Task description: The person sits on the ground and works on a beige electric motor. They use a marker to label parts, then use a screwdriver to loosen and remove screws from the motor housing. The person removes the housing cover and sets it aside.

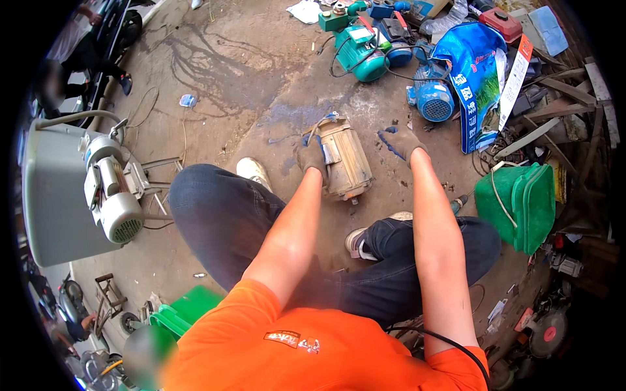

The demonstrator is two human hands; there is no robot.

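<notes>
A dusty, beige-brown electric motor lies on the ground in front of me, its shaft end pointing toward me. My left hand, in a dark work glove, grips its left side by the small terminal box; some of the fingers are hidden there. To the right, apart from the motor, my right hand hovers in a similar glove with blue on the fingers. Those fingers are stretched out toward the motor and hold nothing.
Green motor-pump and blue motor stand at the far right beside a blue printed sack. A green bucket is at my right. On my left is a grey motor by a pale tank. Another person is far left.
</notes>
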